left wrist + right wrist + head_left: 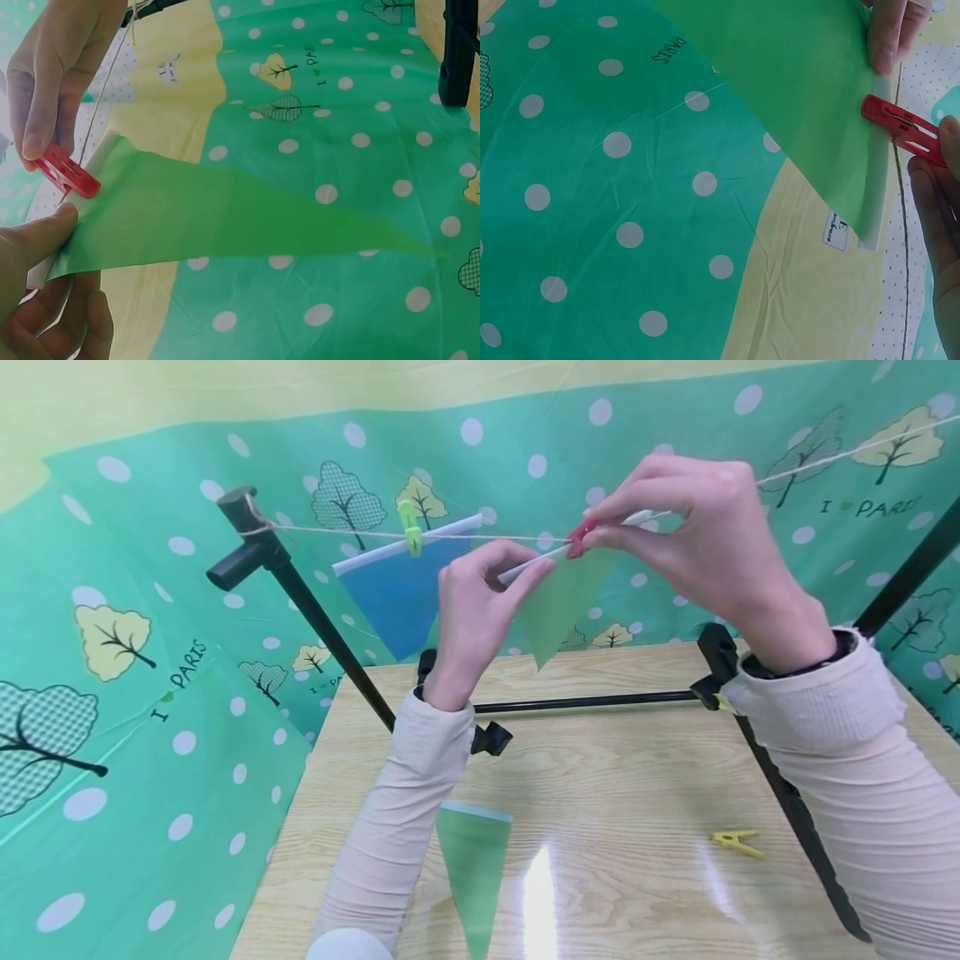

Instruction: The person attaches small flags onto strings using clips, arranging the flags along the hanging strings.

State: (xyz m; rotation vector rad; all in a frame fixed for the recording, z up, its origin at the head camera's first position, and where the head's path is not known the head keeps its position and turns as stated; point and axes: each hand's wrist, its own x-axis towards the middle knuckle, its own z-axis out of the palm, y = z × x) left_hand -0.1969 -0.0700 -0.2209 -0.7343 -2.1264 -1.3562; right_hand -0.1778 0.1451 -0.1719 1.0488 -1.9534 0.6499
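A green triangular pennant [187,210] with a white top edge hangs at the string [495,537]. My left hand [480,606] pinches the pennant's white edge between thumb and fingers. With thumb and fingertips, my right hand [690,527] pinches a red clothespin [904,129], whose jaws lie over the pennant's white edge and the string. Left of my hands, a blue pennant [397,593] hangs from the same string under a light green clothespin [410,528]. In the left wrist view the red clothespin [67,171] sits just above my left thumb.
Another green pennant [476,868] lies on the wooden table [600,777], with a yellow clothespin [738,841] to its right. A black post [322,627] holds the string at left. A black crossbar [585,702] runs low behind my hands; a patterned cloth [187,693] hangs behind.
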